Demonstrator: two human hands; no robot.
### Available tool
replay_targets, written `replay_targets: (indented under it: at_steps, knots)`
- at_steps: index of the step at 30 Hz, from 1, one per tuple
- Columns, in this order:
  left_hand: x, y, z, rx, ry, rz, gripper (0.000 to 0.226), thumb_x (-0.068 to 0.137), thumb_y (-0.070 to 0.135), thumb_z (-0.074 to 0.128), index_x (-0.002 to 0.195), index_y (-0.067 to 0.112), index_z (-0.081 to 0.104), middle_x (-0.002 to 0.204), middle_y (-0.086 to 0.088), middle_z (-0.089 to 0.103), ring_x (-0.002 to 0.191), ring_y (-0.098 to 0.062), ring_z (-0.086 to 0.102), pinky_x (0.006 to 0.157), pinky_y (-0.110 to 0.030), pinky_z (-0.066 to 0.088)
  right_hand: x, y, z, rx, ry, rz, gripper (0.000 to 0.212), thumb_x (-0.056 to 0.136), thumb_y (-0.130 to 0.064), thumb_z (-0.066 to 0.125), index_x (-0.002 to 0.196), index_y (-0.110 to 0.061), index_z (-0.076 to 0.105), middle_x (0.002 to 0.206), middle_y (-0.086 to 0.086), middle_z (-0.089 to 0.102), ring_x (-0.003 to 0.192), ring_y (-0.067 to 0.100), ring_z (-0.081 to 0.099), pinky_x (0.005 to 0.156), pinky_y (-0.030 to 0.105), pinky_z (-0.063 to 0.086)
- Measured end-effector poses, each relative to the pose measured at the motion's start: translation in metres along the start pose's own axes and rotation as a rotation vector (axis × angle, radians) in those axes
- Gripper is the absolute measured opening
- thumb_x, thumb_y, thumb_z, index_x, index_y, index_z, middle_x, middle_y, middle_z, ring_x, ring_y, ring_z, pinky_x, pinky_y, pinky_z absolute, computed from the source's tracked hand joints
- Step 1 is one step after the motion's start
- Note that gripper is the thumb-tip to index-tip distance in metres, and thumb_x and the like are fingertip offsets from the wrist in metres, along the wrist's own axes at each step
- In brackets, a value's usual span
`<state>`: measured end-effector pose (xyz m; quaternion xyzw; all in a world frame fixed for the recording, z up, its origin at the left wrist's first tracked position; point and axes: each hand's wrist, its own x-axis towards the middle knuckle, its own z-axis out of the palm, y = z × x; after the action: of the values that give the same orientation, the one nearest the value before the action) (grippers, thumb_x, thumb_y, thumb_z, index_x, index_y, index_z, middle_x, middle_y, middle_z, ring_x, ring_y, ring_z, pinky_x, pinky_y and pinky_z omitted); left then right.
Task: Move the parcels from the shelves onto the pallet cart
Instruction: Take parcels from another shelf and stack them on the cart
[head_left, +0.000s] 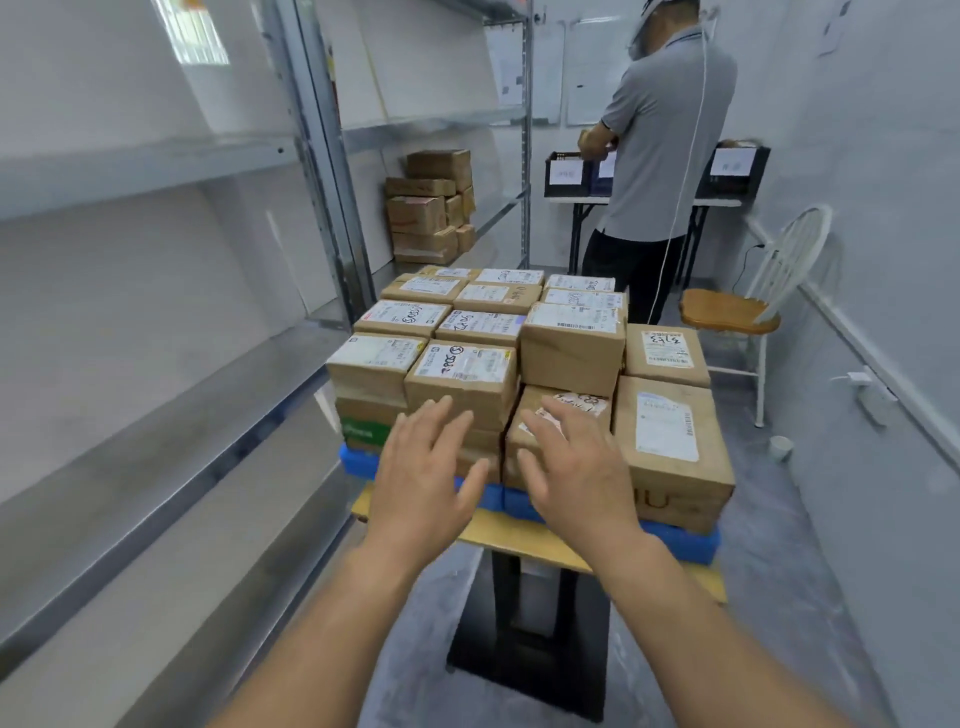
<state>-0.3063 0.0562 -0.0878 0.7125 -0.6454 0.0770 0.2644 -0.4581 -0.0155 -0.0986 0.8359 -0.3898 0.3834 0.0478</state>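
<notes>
The left hand (421, 467) and right hand (576, 473), both empty with fingers spread, hovered before over a dozen brown cardboard parcels (467, 384) on the blue pallet cart (685, 543). One smaller parcel stack (426, 213) sat on the far-left metal shelf (496, 221); one grey-shirted person (660, 130) stood beyond.

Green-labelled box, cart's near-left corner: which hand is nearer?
Left. The left hand hovers just right of the green-labelled box; the right hand is farther right, beyond the left.

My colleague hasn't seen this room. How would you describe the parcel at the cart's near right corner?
Find the loaded pallet cart beside the metal shelves; the parcel stands at its near right corner. Unlike its neighbours, its white label has no marker writing, and dark letters cross its near side.
</notes>
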Motion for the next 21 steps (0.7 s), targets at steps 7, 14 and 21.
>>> replay_targets:
  at_steps: [7,14,21]
  knots:
    - [-0.103,-0.003,-0.043,0.152,0.098,-0.164,0.058,0.082,0.045,0.044,0.121,0.006,0.06,0.131,-0.018,0.054,0.12,-0.036,0.053,0.104,-0.051,0.024,-0.051,-0.067,-0.013,0.107,0.001,-0.166,0.04,0.072,-0.02,0.072,0.11,-0.007,0.069,0.113,0.018,0.065,0.098,0.034,0.064,0.082,0.044,0.052]
    - [-0.186,-0.03,-0.095,0.297,0.161,-0.337,0.06,0.083,0.046,0.042,0.127,0.007,0.056,0.136,-0.017,0.051,0.125,-0.034,0.049,0.109,-0.05,0.023,-0.074,-0.157,-0.015,0.229,0.017,-0.308,0.039,0.08,-0.03,0.055,0.112,-0.01,0.067,0.116,0.016,0.064,0.1,0.03,0.061,0.086,0.042,0.049]
    - [-0.257,-0.063,-0.147,0.344,0.261,-0.52,0.06,0.084,0.048,0.042,0.129,0.009,0.055,0.138,-0.015,0.049,0.127,-0.032,0.047,0.113,-0.04,0.02,-0.086,-0.247,-0.016,0.332,0.022,-0.473,0.047,0.068,-0.021,0.081,0.11,-0.007,0.068,0.115,0.019,0.065,0.097,0.032,0.065,0.083,0.043,0.051]
